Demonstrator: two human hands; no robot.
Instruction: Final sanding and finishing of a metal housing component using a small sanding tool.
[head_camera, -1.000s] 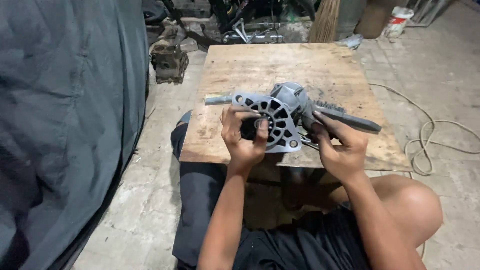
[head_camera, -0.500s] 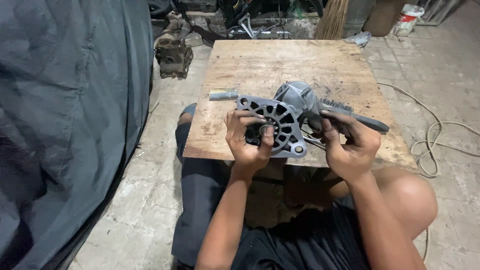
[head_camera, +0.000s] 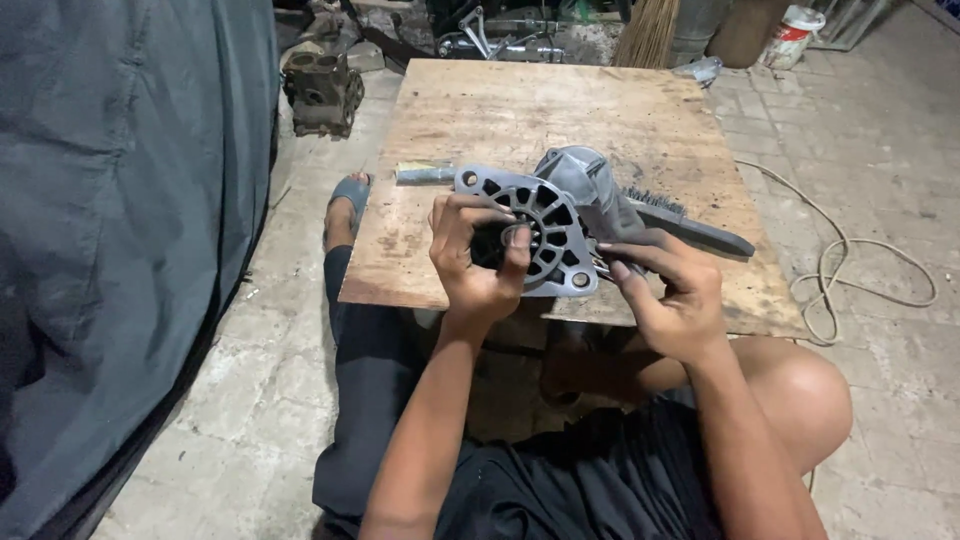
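Observation:
A grey metal motor housing (head_camera: 565, 205) with a slotted round end plate stands on the near part of a wooden board (head_camera: 540, 110). My left hand (head_camera: 478, 262) grips the end plate from the front, fingers over a dark round part at its middle. My right hand (head_camera: 668, 290) is at the housing's right side, fingers closed around a thin metal piece low on it. A dark wire brush (head_camera: 690, 225) lies on the board just behind my right hand.
A short metal cylinder (head_camera: 425, 172) lies on the board to the left. A grey tarp (head_camera: 110, 220) hangs at left. An engine block (head_camera: 320, 90), machine parts, a broom and a white bucket (head_camera: 790, 32) stand beyond the board. A pale cable (head_camera: 860, 270) loops on the paved floor.
The view has shifted a little. My left fingers have closed further over the middle of the end plate. My right hand stays at the housing's right side.

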